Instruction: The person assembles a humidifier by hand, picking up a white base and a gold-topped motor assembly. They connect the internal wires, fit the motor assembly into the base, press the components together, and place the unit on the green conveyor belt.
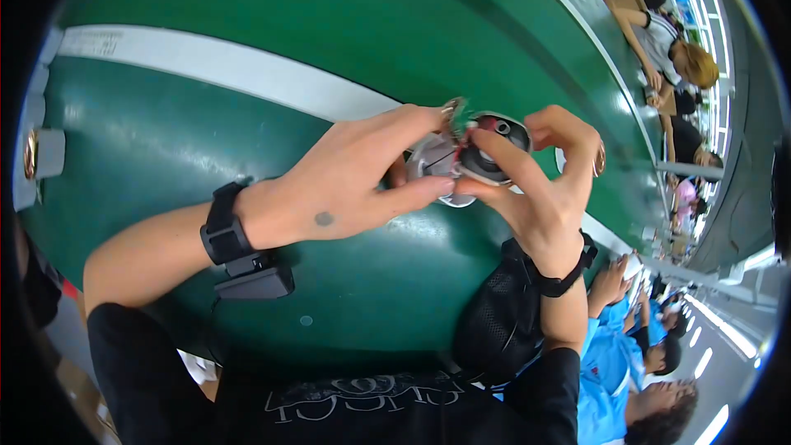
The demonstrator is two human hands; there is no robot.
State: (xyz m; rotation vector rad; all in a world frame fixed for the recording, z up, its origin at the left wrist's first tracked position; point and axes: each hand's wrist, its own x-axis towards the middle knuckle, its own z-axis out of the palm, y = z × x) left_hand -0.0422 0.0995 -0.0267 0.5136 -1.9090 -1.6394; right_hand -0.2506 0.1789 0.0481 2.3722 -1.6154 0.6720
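Now my left hand [346,185] and right hand [540,181] both pinch the small grey-and-black round assembly [461,156] above the green worktop's [206,140] far edge, seemingly mid-fitting, so next I probably need steady, aligned pressure.

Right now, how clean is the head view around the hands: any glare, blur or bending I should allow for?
Head view: the left hand and right hand are fairly sharp on the small grey part; soft glare streaks the green surface; the white stripe bows with fisheye bending; the rim goes black.
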